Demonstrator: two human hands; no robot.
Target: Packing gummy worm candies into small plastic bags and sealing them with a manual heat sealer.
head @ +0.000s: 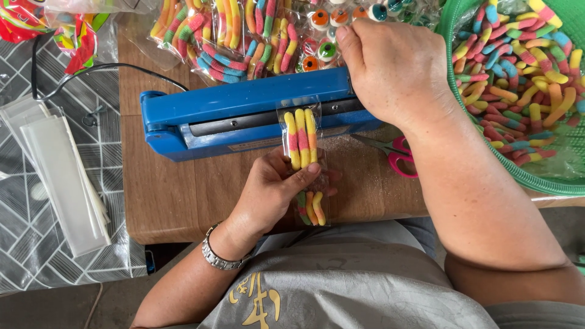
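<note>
My left hand grips a narrow clear bag of striped sugar-coated gummy worms. The bag's top end lies between the jaws of a blue heat sealer on the wooden board. My right hand rests palm down on the sealer's lever arm at its right end, fingers curled over it. A metal watch sits on my left wrist.
A green basket full of loose gummy worms stands at the right. Pink-handled scissors lie beside it. Sealed candy bags pile up behind the sealer. A stack of clear empty bags lies at the left on a patterned cloth.
</note>
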